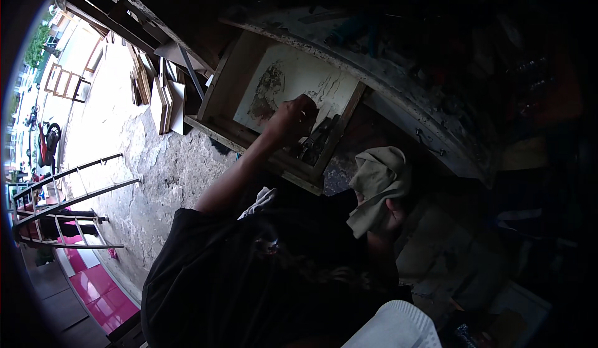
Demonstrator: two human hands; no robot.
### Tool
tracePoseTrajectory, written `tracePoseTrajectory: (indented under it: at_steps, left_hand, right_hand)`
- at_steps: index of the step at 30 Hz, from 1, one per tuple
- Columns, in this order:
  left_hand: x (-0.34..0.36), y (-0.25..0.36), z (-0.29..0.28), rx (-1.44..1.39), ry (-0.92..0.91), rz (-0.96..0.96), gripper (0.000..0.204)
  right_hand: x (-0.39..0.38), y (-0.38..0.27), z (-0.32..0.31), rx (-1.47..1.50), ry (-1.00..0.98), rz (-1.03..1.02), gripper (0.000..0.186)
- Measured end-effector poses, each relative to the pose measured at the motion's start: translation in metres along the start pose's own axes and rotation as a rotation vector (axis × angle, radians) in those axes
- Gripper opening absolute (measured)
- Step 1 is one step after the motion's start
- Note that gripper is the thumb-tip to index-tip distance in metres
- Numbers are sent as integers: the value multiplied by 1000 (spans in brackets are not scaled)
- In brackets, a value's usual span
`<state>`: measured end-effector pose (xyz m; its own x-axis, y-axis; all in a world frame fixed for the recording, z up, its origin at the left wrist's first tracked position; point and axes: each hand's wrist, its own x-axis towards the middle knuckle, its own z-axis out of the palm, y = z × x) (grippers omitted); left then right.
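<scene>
At frame centre the left hand, fingers curled, is reaching into the open, nearly emptied wooden drawer, while the right hand is clutching a rag.

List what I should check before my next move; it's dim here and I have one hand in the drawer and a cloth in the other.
1. Wooden drawer pulled open: ok.
2. Left hand inside the drawer: ok.
3. Left hand gripping something: cannot tell.
4. Cloth held in right hand: ok.
5. Dark items in the drawer's corner recognisable: not ok, too dim.
</scene>
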<state>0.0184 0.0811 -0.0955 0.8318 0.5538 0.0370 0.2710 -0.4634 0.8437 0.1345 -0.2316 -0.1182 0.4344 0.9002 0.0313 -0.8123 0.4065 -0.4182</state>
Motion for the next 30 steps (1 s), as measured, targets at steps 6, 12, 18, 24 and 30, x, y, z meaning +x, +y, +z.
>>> tracePoseTrajectory:
  at_steps: [6, 12, 18, 24, 30]
  left_hand:
    - [-24, 62, 13, -866, 80, -36, 25]
    - [-67, 81, 64, -1054, 120, 0, 43]
    - [-82, 77, 64, -517, -70, -25, 62]
    - [-77, 71, 85, -581, -92, -87, 47]
    - [-62, 67, 82, -1373, -17, -296, 51]
  right_hand:
    - [47, 10, 47, -1352, -165, -267, 45]
    - [103, 52, 72, -1382, -50, -524, 43]
    - [96, 34, 81, -1834, 90, -384, 44]
    - [95, 28, 81, -1745, 250, -163, 41]
    - [78, 18, 103, -1236, 160, -627, 37]
